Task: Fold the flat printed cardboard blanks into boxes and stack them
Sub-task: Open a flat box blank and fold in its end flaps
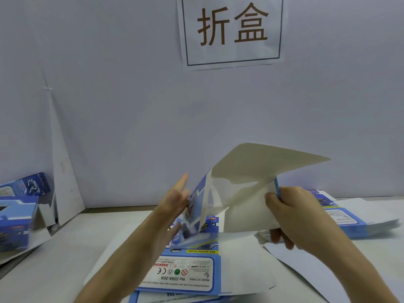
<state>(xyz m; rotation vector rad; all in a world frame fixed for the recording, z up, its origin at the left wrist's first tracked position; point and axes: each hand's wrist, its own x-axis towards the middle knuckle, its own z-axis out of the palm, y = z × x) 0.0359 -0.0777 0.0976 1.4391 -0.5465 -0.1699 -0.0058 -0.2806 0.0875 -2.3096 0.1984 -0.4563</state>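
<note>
A half-opened cardboard blank (240, 189), blue printed outside and plain grey inside, is held up above the table in the middle. My right hand (293, 213) grips its right edge, thumb on the grey inner face and fingers curled underneath. My left hand (177, 200) lies flat with straight fingers against the blue printed left panel. A large grey flap points up and to the right. Below the hands lies a pile of flat printed blanks (185, 272), label side up.
Folded blue boxes (17, 217) stand stacked at the left edge of the table. Another pile of flat blanks (349, 217) lies at the right. A grey wall (131, 106) with a paper sign (232, 29) closes the back.
</note>
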